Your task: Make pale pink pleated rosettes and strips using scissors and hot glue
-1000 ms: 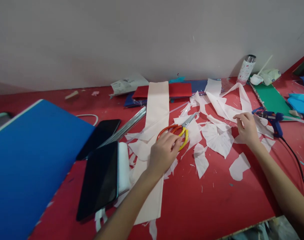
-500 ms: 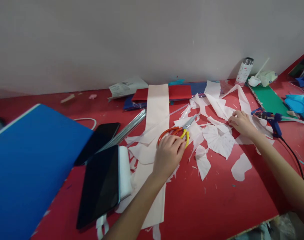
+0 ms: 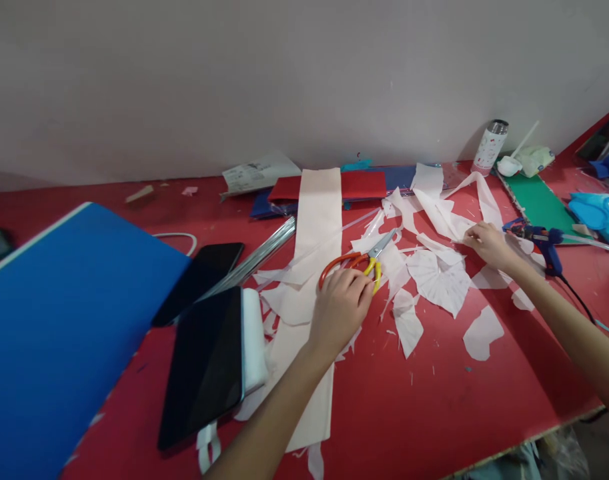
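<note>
My left hand [image 3: 340, 305] lies over the orange and yellow handles of the scissors [image 3: 371, 257], fingers curled around them. The blades point up and to the right over white paper scraps [image 3: 437, 280]. My right hand [image 3: 488, 244] is further right, fingertips pinched on a long white paper strip [image 3: 441, 213] that loops toward the back. A long pale pink paper band [image 3: 317, 227] runs from the back of the red table [image 3: 434, 407] to its front, under my left forearm.
A blue board [image 3: 59, 320] covers the left side, with two dark phones or tablets [image 3: 204, 367] beside it on white foam. A blue glue gun [image 3: 544, 241] with its cord, a green sheet [image 3: 539, 197] and a patterned bottle [image 3: 490, 143] stand at the right. Red and blue sheets [image 3: 364, 183] lie at the back.
My right hand slid a little up and left from the flat scraps onto the long white strip and closed its fingers. My left hand stayed on the scissors.
</note>
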A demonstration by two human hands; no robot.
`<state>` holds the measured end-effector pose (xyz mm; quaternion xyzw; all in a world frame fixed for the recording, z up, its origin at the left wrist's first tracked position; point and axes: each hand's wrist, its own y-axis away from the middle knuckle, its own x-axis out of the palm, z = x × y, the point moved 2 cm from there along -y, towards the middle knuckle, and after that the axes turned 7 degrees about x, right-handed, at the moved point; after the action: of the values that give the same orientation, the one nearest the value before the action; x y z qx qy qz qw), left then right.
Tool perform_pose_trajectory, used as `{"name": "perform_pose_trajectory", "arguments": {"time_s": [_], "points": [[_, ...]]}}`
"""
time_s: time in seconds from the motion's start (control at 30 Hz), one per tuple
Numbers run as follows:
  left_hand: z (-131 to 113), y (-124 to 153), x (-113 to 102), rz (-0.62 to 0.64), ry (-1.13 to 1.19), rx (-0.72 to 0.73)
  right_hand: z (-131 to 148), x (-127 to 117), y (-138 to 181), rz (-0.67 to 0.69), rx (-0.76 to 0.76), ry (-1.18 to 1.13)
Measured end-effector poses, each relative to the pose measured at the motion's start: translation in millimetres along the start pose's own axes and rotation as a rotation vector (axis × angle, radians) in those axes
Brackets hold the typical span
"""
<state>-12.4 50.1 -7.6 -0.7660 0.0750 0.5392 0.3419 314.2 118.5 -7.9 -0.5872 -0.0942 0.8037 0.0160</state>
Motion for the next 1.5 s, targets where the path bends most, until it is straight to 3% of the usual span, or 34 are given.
{"name": "perform_pose_trajectory", "arguments": {"time_s": [0.13, 0.33, 0.6, 0.77, 1.03, 1.5], "points": [[0.4, -0.2, 0.4, -0.001, -0.009, 0.000, -5.5, -10.8, 1.9, 0.020, 0.021, -0.035], [0.4, 0.1, 0.0, 0.003, -0.002, -0.001, 2.6, -11.4, 14.2, 0.000, -0.030, 0.166], [-1.5, 0.2, -2.6, -0.059, 0.035, -0.016, 9.7, -10.1, 11.0, -0.026, -0.084, 0.072], [-0.5, 1.6, -3.0, -0.098, 0.026, -0.024, 24.3, -10.1, 17.4, 0.045, -0.165, -0.028], [-1.7, 1.3, -4.3, -0.109, 0.028, -0.021, 49.0, -9.1, 35.0, 0.116, -0.137, 0.072], [-1.1, 1.0, -2.2, -0.167, 0.005, 0.046, 33.4, -7.6, 28.5, 0.001, -0.053, 0.132]]}}
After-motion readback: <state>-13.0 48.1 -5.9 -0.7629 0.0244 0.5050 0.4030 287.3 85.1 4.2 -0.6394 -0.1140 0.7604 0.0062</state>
